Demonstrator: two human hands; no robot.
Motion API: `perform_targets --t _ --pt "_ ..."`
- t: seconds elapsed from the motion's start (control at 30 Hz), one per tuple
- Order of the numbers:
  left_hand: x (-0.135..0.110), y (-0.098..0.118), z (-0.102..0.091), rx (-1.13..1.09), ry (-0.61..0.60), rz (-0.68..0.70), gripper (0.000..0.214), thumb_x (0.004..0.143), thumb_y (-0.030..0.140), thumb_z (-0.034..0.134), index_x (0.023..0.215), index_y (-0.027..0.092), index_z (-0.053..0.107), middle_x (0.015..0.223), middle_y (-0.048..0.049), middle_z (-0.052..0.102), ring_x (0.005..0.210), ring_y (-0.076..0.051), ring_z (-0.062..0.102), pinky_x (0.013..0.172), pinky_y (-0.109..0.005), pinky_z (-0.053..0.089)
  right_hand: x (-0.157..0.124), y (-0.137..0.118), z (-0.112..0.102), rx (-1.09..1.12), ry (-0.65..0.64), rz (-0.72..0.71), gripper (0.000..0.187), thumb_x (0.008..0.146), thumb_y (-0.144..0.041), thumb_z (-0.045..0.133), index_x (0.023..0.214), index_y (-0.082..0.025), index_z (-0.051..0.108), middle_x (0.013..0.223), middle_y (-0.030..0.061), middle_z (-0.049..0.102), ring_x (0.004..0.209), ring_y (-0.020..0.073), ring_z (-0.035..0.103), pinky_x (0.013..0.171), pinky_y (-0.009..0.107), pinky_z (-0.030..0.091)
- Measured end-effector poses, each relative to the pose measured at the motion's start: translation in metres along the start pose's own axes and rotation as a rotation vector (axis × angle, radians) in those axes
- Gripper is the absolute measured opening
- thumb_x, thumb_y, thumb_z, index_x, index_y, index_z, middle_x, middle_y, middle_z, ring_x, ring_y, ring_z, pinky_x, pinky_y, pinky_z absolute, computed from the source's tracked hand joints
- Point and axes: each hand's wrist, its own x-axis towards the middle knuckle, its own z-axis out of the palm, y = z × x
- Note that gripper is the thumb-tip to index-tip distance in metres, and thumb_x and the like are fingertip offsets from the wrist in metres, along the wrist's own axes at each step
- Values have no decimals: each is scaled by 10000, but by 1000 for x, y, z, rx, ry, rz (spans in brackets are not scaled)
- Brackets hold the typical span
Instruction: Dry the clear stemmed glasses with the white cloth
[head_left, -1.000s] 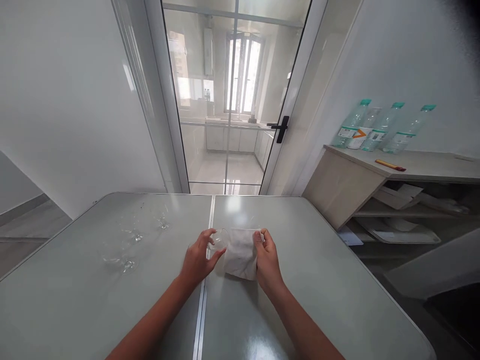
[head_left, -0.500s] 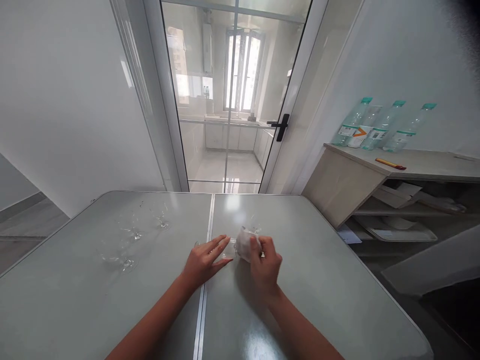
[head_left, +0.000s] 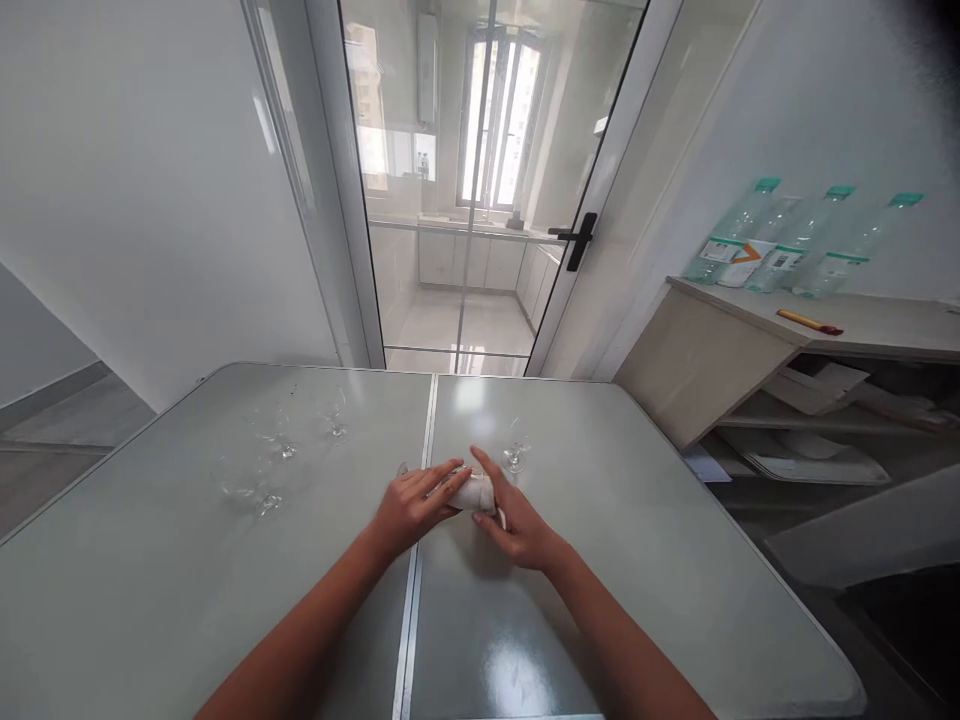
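My left hand [head_left: 414,506] and my right hand [head_left: 517,523] meet over a bunched white cloth [head_left: 474,493] low on the grey table [head_left: 600,560], near its centre seam. Both hands grip the cloth from opposite sides, with the fingers partly stretched along it. I cannot tell whether anything is wrapped inside. A small clear stemmed glass [head_left: 515,456] stands upright just beyond my right hand, apart from it.
Three more clear glasses [head_left: 283,442] stand on the table's left half. Behind the table is a glass door [head_left: 480,200] with a black handle. A wooden shelf unit [head_left: 750,340] at right carries plastic bottles [head_left: 795,245] and an orange pen [head_left: 808,321].
The cloth, spread out beside a glass in my left hand a second ago, is now bunched between both hands. A glass now stands beyond my right hand. The view has shifted slightly.
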Motion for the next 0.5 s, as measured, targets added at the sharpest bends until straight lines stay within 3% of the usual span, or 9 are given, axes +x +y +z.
perform_targets --t 0.1,0.17,0.27,0.37,0.5 --pt "3 -2 -4 22 34 -18 503 972 291 616 1457 250 487 1316 -150 691 1014 -224 751 791 -315 582 1 -2 3 281 29 102 819 925 -275 532 1623 -258 105 784 -12 605 643 168 554 636 290 499" --pt "5 -2 -6 29 48 -47 530 970 268 619 1475 250 462 1331 -150 681 1053 -231 741 830 -334 583 1 -1 6 355 76 117 822 912 -212 492 1618 -282 78 792 -16 608 654 169 572 638 286 508" --pt "6 -2 -7 -19 61 -71 564 954 286 649 1481 243 451 1319 -146 690 1075 -233 736 827 -331 594 0 6 9 128 96 19 819 860 -117 475 1604 -293 181 1049 48 665 880 206 648 814 351 552" --pt "7 0 -6 -155 25 -70 608 914 345 705 1463 237 466 1279 -126 715 1082 -224 736 802 -302 611 0 14 2 -224 -20 -153 832 816 -47 460 1596 -250 253 1236 99 647 1202 267 591 1053 456 473" --pt "9 5 -9 -360 -82 -161 604 863 403 752 1404 255 528 1222 -75 747 1009 -202 758 791 -291 630 4 17 -12 -533 -263 -390 892 790 29 421 1605 -289 244 1094 48 729 1080 238 667 1164 585 332"
